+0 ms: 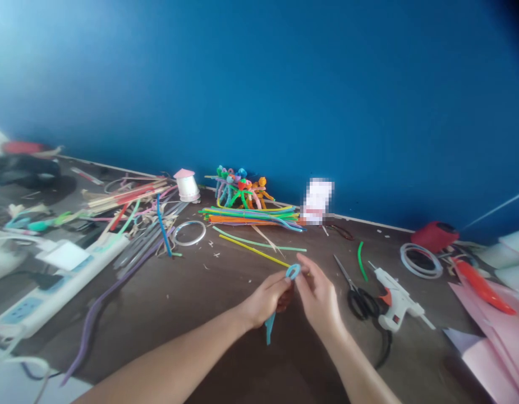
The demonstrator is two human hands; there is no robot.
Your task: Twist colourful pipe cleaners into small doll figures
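A light blue pipe cleaner (pixel 269 330) is bent into a small loop at the top, and its tails hang below my fingers. My left hand (pixel 265 300) is closed around it just under the loop. At the loop's right side, the thumb and fingers of my right hand (pixel 322 297) pinch the same pipe cleaner, partly hiding it. Just beyond my hands lie a yellow pipe cleaner (pixel 255 250) and a pale green one (pixel 259 241). Black-handled scissors (pixel 360 302) rest to the right of my right hand, beside a short green piece (pixel 361 261).
A white glue gun (pixel 397 303) lies right of the scissors, near pink sheets (pixel 490 325) and a wire coil (pixel 421 262). Against the wall stand pipe-cleaner figures (pixel 242 191) behind a colourful bundle (pixel 251 217). A power strip (pixel 69 289) and a silver ring (pixel 189 233) are left.
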